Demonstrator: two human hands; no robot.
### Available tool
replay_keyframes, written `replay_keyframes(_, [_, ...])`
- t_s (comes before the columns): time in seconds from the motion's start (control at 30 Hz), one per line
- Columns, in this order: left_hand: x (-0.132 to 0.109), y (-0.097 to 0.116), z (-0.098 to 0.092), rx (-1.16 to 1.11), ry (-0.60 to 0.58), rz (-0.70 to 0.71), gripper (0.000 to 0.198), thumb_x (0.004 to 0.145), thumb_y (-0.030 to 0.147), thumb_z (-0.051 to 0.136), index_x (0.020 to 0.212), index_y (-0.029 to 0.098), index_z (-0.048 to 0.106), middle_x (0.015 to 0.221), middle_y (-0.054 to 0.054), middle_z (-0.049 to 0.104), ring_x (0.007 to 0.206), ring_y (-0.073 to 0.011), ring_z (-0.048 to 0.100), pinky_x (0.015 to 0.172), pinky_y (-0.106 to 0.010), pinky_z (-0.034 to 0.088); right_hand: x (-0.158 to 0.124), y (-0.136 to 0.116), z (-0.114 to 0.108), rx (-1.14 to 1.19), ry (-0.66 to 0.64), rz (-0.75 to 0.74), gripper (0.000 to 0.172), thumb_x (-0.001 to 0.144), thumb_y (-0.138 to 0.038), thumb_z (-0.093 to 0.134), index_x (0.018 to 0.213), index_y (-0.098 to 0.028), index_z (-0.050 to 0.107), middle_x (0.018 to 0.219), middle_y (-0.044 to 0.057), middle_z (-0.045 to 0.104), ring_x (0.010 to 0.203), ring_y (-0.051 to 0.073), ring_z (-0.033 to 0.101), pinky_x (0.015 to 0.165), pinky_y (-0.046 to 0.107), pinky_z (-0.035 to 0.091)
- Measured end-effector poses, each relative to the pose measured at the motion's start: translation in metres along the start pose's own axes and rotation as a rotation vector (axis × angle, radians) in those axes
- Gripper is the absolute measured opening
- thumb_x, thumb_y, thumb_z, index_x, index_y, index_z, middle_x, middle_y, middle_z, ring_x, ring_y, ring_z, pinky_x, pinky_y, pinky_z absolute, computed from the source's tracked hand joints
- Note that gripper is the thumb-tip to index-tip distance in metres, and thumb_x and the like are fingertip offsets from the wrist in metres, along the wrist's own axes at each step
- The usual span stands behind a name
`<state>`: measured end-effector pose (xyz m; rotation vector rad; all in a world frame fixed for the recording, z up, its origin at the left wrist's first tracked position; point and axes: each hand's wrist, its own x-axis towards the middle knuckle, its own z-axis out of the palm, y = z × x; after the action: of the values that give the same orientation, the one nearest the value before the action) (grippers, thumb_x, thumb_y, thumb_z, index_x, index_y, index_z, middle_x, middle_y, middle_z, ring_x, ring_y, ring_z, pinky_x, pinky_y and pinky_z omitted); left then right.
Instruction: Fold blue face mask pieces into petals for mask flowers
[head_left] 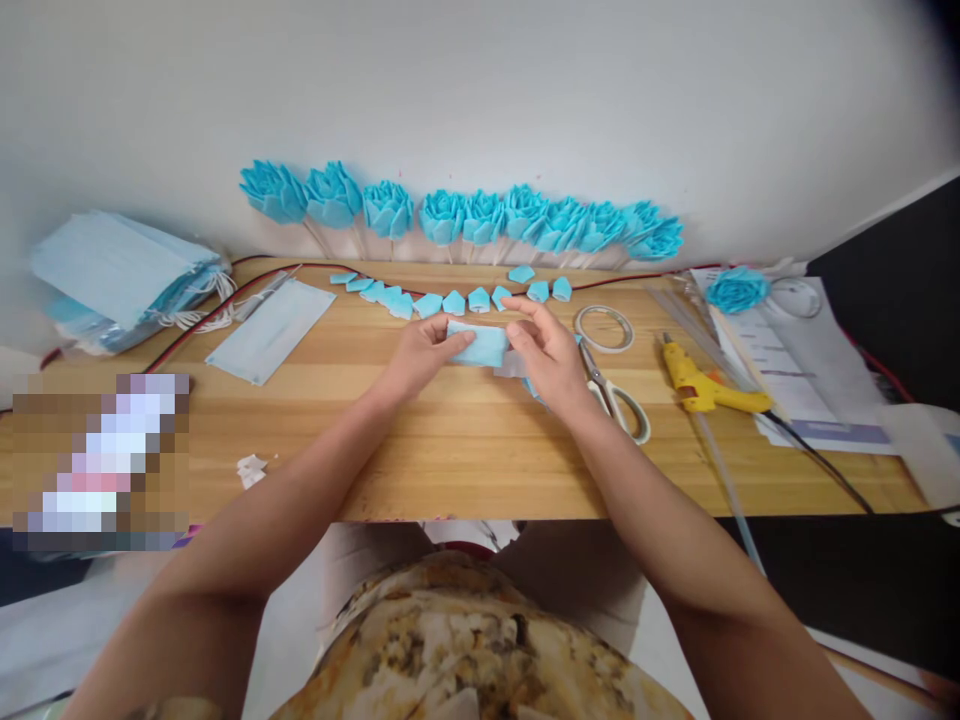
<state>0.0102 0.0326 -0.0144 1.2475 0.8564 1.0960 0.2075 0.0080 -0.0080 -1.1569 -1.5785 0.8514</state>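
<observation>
Patterned fabric of the person's top is nearest the camera, below the edge of the table. Between the left hand and the right hand is a folded light-blue piece, over the table. The left hand pinches its left end, thumb on the upper face. The right hand has its thumb at the right end and its index finger extended; whether it pinches the piece cannot be determined. Small blue cut pieces form a row beyond the hands. Stemmed blue flowers lean against the wall behind this row. Scissors lie just beside the right hand, near a tape roll; a yellow glue gun lies farther right. One flat pale-blue sheet lies to the left
</observation>
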Motion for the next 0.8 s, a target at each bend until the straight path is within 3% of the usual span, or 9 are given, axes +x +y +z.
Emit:
replay_keyframes(0.27, [-0.0014, 0.0027, 0.0022, -0.01, -0.001, -0.033, 0.046, 0.063, 0.054, 0.089, 0.078, 0.016, 0.067, 0.073, 0.001, 0.065, 0.067, -0.0115, 0.054, 0.067, -0.026, 0.045, 0.0018, -0.0009, 0.0047, 0.086, -0.064, 0.005, 0.04, 0.086, -0.031, 0.067, 0.125, -0.026, 0.063, 0.091, 0.002, 0.07, 0.076, 0.018, 0.061, 0.069, 0.034, 0.051])
replay_keyframes(0.47, [-0.003, 0.0057, 0.0025, 0.069, 0.028, -0.006, 0.048, 0.08, 0.064, 0.072, 0.072, 0.018, 0.062, 0.067, 0.002, 0.053, 0.065, -0.0116, 0.046, 0.064, -0.027, 0.038, 0.0021, -0.0013, 0.005, 0.059, -0.053, -0.003, 0.04, 0.084, -0.029, 0.065, 0.123, -0.026, 0.063, 0.088, 0.001, 0.069, 0.075, 0.018, 0.06, 0.071, 0.034, 0.05])
replay_keyframes(0.63, [-0.0029, 0.0062, 0.0026, 0.131, -0.029, -0.014, 0.039, 0.069, 0.053, 0.081, 0.077, 0.018, 0.067, 0.074, 0.001, 0.06, 0.068, -0.0117, 0.047, 0.066, -0.027, 0.037, 0.0004, -0.0051, 0.006, 0.037, -0.098, 0.004, 0.04, 0.083, -0.026, 0.064, 0.124, -0.025, 0.063, 0.084, 0.0, 0.068, 0.071, 0.016, 0.058, 0.068, 0.032, 0.049])
replay_keyframes(0.8, [-0.0031, 0.0081, 0.0013, 0.153, -0.029, -0.06, 0.035, 0.066, 0.047, 0.082, 0.076, 0.018, 0.066, 0.069, 0.003, 0.055, 0.063, -0.0103, 0.043, 0.062, -0.026, 0.034, 0.001, -0.0035, 0.0053, 0.055, -0.097, 0.011, 0.038, 0.087, -0.027, 0.062, 0.124, -0.025, 0.064, 0.075, -0.003, 0.06, 0.067, 0.015, 0.054, 0.062, 0.029, 0.045])
